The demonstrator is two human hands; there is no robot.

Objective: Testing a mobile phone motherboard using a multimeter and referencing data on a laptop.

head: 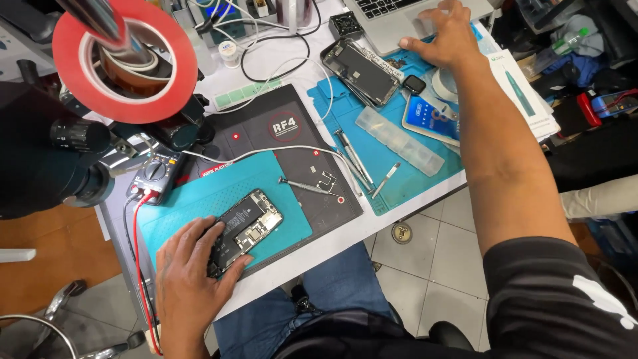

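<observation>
My left hand (pixel 193 272) grips the open phone (pixel 244 229), its long axis pointing away; my right hand (pixel 446 36) rests flat on the laptop (pixel 392 16), far off.

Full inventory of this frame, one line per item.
opened phone: 1, dark, on the teal mat under the left hand
teal mat: 1, near table edge
screwdriver: 1, silver, on the black mat
black mat: 1, table centre
phone screen: 1, black, on the blue mat
blue mat: 1, right side
clear parts tray: 1, on the blue mat
multimeter: 1, dark, left
tape roll: 1, red, top left
laptop: 1, silver, top
left hand: on the opened phone
right hand: on the laptop
</observation>
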